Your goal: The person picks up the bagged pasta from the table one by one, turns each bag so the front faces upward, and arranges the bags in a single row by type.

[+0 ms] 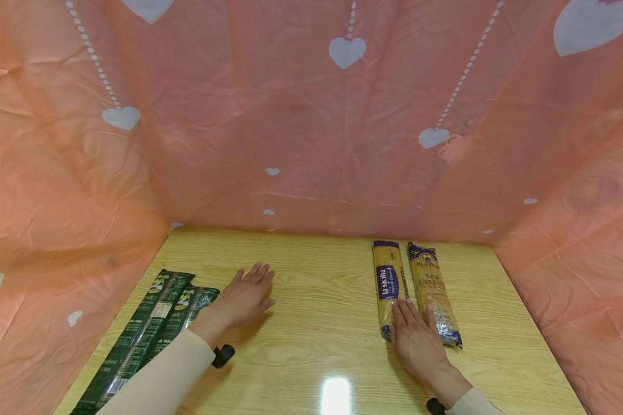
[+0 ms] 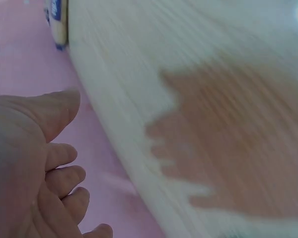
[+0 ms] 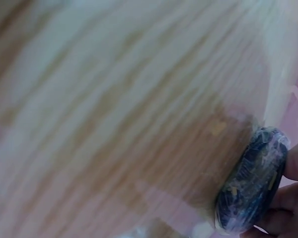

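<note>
My right hand (image 1: 417,346) lies palm down over the near end of the left spaghetti pack (image 1: 386,276), its straight fingertips at the pack's right side. Close along its other side lies a second yellow spaghetti pack (image 1: 431,288) with purple ends. In the right wrist view, the shiny dark end of a pack (image 3: 253,181) partly hides the fingers (image 3: 285,191). My left hand (image 1: 241,300) hovers above the table with fingers straight and spread, casting a shadow, and holds nothing. Just left of it are dark green packs (image 1: 140,328), partly covered by the left sleeve.
The wooden table (image 1: 301,276) runs back to a pink curtain (image 1: 301,115) printed with pale hearts, which also hangs along both sides. A bright light reflection shows at the table's near middle. Black straps are on both wrists.
</note>
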Action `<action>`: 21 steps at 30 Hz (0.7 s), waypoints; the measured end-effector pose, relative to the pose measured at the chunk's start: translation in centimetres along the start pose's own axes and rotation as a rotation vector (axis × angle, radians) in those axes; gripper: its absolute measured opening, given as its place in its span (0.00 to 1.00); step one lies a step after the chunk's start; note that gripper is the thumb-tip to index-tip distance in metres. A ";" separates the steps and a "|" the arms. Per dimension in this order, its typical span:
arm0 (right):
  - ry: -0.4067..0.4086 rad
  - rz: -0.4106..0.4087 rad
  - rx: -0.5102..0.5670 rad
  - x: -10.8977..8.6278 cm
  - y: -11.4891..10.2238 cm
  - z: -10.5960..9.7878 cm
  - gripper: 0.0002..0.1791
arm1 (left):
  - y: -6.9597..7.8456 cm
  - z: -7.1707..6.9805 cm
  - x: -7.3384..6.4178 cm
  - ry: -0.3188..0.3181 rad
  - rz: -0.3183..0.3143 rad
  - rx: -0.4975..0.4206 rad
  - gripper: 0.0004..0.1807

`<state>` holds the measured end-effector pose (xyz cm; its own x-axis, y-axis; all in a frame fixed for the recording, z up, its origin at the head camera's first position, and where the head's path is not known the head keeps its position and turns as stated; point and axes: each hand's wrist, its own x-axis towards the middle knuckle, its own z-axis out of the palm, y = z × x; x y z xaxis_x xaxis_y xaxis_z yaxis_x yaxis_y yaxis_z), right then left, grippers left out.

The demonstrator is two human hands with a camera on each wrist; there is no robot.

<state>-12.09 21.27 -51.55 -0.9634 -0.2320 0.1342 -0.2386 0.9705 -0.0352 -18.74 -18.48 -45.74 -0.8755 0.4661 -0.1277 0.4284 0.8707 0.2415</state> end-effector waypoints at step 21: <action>0.049 -0.009 -0.012 -0.2 0.1 0.5 0.27 | -9.2 3.6 -15.1 -0.002 -0.195 0.026 0.43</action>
<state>-12.02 21.33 -52.12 -0.9540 -0.2375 0.1833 -0.2455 0.9692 -0.0219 -8.68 -32.94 -49.45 -0.9422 0.2881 -0.1711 0.2561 0.9484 0.1869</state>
